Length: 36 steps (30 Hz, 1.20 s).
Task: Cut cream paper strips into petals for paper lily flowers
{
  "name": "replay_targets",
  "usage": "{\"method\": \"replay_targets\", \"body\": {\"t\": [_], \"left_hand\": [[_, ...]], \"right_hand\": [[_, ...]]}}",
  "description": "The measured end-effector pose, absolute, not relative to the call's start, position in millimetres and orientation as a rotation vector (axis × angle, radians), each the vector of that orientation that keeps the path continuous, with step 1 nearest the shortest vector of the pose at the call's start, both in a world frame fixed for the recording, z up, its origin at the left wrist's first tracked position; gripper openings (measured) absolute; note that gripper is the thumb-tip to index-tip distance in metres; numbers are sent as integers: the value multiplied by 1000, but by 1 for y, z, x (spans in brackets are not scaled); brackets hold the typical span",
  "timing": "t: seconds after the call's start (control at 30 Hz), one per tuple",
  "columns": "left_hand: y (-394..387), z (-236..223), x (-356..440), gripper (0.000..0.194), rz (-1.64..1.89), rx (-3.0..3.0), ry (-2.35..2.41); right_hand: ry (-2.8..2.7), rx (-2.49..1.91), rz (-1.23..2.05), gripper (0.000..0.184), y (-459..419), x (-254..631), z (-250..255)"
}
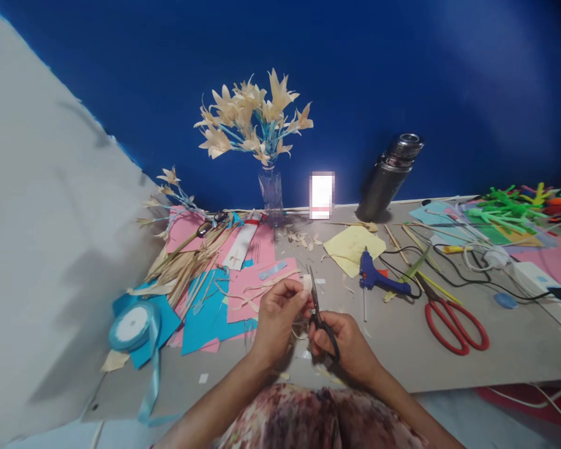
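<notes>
My left hand (280, 312) pinches a small pale piece of husk-like material (307, 282) between thumb and fingertips, its top edge pointing up. My right hand (339, 340) is closed around the handles of small black scissors (315, 299). The scissor blades point up and lie right beside the pale piece; whether they touch it I cannot tell. Tiny pale and yellowish scraps are scattered on the table under both hands. Left of my left hand, thin pale strips (252, 299) lie on pink paper (243, 308).
A blue glue gun (374, 274) and red-handled scissors (455, 324) lie to the right, among black cables. Behind stand a clear bottle (272, 193) of pale handmade flowers (257, 115) and a dark flask (388, 181). A blue ribbon roll (133, 324) is at left, a white power strip (542, 293) at right.
</notes>
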<state>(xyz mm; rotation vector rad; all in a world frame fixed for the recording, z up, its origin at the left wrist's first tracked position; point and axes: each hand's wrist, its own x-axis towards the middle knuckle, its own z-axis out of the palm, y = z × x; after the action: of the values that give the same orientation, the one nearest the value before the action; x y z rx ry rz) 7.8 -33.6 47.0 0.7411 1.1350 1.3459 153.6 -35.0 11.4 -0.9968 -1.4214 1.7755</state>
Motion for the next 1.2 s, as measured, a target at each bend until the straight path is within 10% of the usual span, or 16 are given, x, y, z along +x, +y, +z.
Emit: {"method": "replay_targets", "body": {"t": [1.2], "left_hand": [[-32,44,12,20,1390,703,1081]], "right_hand": [[-1388,-993,1778,43,-37,151,1]]}}
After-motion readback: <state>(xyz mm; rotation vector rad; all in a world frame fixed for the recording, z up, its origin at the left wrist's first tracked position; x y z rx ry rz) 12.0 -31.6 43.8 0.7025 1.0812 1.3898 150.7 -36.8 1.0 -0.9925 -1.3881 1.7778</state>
